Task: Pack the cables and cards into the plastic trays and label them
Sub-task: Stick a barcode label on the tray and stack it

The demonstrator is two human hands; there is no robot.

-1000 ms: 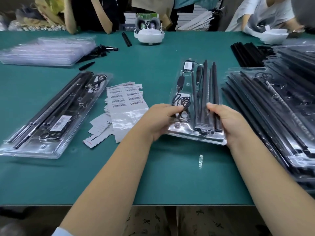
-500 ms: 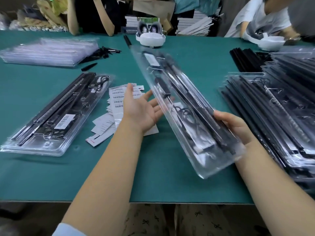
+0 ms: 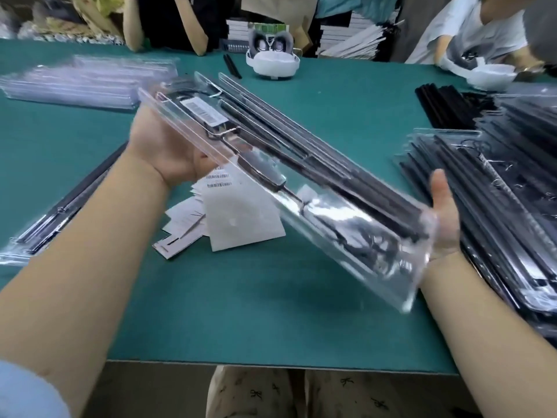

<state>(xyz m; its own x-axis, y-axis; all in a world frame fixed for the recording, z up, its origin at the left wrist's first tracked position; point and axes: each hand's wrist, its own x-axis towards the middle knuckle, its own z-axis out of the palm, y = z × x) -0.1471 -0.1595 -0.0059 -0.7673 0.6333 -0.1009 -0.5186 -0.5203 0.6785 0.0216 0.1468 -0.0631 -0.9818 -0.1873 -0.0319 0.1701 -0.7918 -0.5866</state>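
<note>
Swung leftward, clear tray point(image 3: 301, 188) now rests across left hand point(image 3: 168, 152) and open right hand point(image 3: 446, 218); barcode label point(image 3: 205, 111) seemingly illegible.

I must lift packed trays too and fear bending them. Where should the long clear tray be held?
By its two short ends, one hand from each side. The packed tray is long, thin and loaded; here the left hand supports the far end and the right hand the near end.

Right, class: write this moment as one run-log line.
phase: handling packed tray | held: clear plastic tray of black cables, off green table | left hand: supports far end | right hand: supports near end
</note>
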